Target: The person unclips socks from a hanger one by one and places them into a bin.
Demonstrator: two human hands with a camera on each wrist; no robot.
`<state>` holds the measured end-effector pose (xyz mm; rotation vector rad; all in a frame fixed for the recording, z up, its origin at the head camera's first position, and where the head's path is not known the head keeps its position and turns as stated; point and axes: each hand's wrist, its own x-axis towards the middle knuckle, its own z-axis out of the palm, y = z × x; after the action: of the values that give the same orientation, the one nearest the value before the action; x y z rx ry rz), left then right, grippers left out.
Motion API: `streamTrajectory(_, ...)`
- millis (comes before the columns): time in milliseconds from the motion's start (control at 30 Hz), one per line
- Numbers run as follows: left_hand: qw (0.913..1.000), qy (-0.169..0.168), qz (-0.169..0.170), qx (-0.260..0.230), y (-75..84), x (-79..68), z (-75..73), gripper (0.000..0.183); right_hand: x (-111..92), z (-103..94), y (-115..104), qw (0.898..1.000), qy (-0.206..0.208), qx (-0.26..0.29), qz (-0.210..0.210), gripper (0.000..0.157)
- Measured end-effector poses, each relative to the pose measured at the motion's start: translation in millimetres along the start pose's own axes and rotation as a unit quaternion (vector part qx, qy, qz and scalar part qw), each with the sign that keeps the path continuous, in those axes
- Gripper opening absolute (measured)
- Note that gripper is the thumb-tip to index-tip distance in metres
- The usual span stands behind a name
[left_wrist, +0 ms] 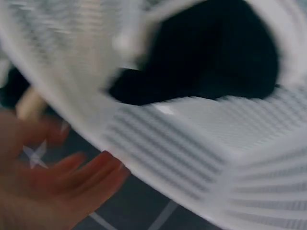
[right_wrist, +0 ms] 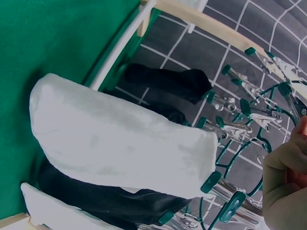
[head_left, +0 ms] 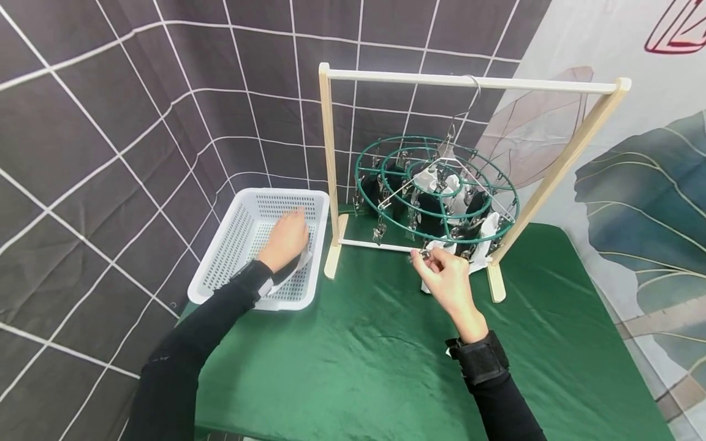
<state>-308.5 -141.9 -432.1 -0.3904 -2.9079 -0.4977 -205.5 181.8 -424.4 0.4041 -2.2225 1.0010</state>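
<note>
My left hand (head_left: 285,239) is over the white plastic basket (head_left: 248,233). In the left wrist view its blurred fingers are loosely extended beside the basket's rim, holding nothing visible. A dark sock (left_wrist: 211,57) lies in the basket. With curled fingers, my right hand (head_left: 445,278) pinches a metal clip (head_left: 424,253) at the near edge of the round green drying hanger (head_left: 441,239). Near that hand, a white sock (right_wrist: 124,139) hangs from a green-tipped clip (right_wrist: 223,189); black socks (right_wrist: 168,81) and other white ones hang around it.
The hanger hooks over the white top bar (head_left: 397,78) of a wooden stand (head_left: 557,165), whose feet rest on a green-covered table (head_left: 358,355). Several spare clips dangle from the hanger's left side. A dark gridded curtain (head_left: 110,184) stands behind and left.
</note>
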Motion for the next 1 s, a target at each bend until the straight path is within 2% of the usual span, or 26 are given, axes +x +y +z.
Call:
streamTrajectory(33,0.9983,0.05,0.028,-0.011,10.7,1.3,-1.5,0.036,-0.4,-0.3,0.3,1.0,-0.001,-0.001,-0.001,0.045)
streamTrajectory(67,0.9928,0.099,0.057,-0.035,22.6,2.0,-3.9,0.034,-0.6,-0.5,0.7,1.0,-0.001,-0.003,-0.002,0.044)
streamTrajectory(100,0.9829,0.148,0.094,-0.055,34.3,2.3,-5.5,0.033,-0.8,-0.8,0.7,1.0,-0.002,-0.003,-0.003,0.044)
streamTrajectory(133,0.9683,0.196,0.135,-0.077,45.7,2.8,-6.5,0.03,-1.1,-0.9,0.9,1.0,-0.002,-0.003,-0.004,0.044)
streamTrajectory(167,0.9495,0.241,0.178,-0.094,57.4,3.0,-7.9,0.028,-1.2,-0.9,1.0,1.0,-0.003,-0.003,-0.004,0.044)
streamTrajectory(233,0.9027,0.318,0.265,-0.118,79.7,3.0,-11.3,0.025,-1.1,-1.0,1.3,1.0,-0.006,-0.002,-0.004,0.043)
streamTrajectory(267,0.8785,0.346,0.306,-0.123,89.9,3.1,-12.8,0.024,-1.1,-0.9,1.5,1.0,-0.006,-0.003,-0.004,0.043)
streamTrajectory(333,0.8382,0.385,0.371,-0.107,107.2,5.0,-14.1,0.024,-1.0,-0.8,1.7,1.0,-0.005,-0.005,-0.005,0.042)
streamTrajectory(400,0.8102,0.397,0.423,-0.079,121.1,7.1,-14.4,0.024,-0.9,-0.7,1.7,1.0,-0.004,-0.007,-0.008,0.043)
streamTrajectory(467,0.7916,0.399,0.461,-0.039,131.6,8.9,-12.3,0.024,-1.2,-0.5,1.7,1.0,-0.005,-0.009,-0.012,0.044)
streamTrajectory(533,0.7827,0.386,0.488,-0.003,140.4,10.4,-9.8,0.026,-1.3,-0.4,1.3,1.0,-0.006,-0.011,-0.017,0.044)
streamTrajectory(600,0.7821,0.366,0.504,0.022,147.8,11.0,-6.8,0.028,-1.5,0.0,1.1,1.0,-0.007,-0.01,-0.021,0.044)
streamTrajectory(667,0.789,0.345,0.507,0.041,153.9,11.2,-3.4,0.029,-1.6,0.2,0.6,1.0,-0.007,-0.009,-0.023,0.044)
streamTrajectory(800,0.8089,0.308,0.498,0.053,160.1,11.4,4.0,0.029,-1.0,-0.4,-0.3,1.0,-0.011,-0.007,-0.019,0.043)
streamTrajectory(1000,0.8226,0.303,0.476,0.072,158.5,11.1,9.7,0.024,-3.0,0.1,0.2,1.0,-0.014,-0.011,-0.018,0.042)
